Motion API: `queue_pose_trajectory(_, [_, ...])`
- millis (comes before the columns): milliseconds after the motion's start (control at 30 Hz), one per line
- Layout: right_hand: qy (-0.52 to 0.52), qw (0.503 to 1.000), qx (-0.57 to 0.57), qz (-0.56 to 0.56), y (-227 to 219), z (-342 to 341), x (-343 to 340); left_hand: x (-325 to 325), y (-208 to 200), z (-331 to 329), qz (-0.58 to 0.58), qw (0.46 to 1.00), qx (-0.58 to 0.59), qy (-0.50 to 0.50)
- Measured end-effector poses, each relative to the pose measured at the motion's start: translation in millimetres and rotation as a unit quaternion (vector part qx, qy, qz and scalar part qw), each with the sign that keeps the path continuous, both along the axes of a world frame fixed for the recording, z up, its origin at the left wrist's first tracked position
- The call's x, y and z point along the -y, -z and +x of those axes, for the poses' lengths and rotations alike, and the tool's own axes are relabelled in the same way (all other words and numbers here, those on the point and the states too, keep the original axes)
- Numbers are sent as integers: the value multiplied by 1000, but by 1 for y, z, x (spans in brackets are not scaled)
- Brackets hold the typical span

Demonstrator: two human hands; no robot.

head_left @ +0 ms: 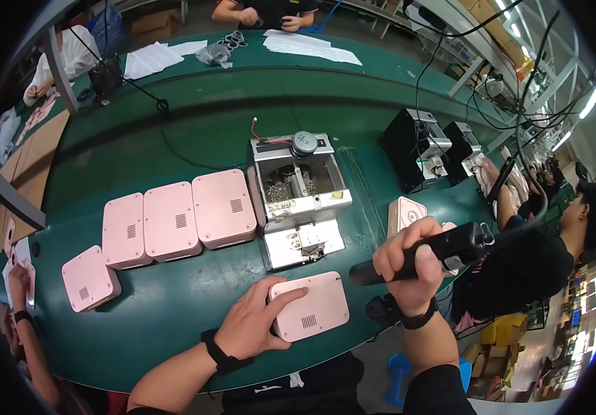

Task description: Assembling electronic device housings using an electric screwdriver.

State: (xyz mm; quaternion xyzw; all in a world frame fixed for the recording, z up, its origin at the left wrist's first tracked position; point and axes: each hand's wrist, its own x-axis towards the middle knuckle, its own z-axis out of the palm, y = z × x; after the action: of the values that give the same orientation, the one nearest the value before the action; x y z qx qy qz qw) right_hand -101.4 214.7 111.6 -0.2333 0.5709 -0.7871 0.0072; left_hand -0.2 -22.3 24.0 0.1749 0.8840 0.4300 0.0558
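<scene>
Pink box (322,304) was laid on the green table (166,332), its left end was clasped by the half-curled left hand (249,321), a black electric screwdriver (460,247) was gripped by the fully curled right hand (414,283).

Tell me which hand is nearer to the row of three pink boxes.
Left. The left hand holds another pink box, below and right of the row; the right hand, gripping a black screwdriver, is farther right.
</scene>
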Motion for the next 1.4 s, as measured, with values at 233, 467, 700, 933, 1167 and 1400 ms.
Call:
queue_pose_trajectory(233, [51,998,-32,-7,-21,11,22,4,1,16,8,999,-21,-28])
queue_pose_trajectory(467, [60,997,-42,-3,-44,-10,70,12,5,12,21,998,-52,-29])
queue_pose_trajectory(700, [11,999,-12,43,-38,-2,61,13,4,8,16,998,-48,-35])
queue_pose_trajectory(933, [-12,1000,-24,-3,-31,11,64,15,9,9,27,998,-47,-34])
queue_pose_trajectory(1167, [-25,999,-26,24,-16,9,67,14,9,8,38,998,-47,-37])
queue_pose_trajectory(1400, [-41,999,-21,7,-9,0,64,13,10,6,35,997,-51,-39])
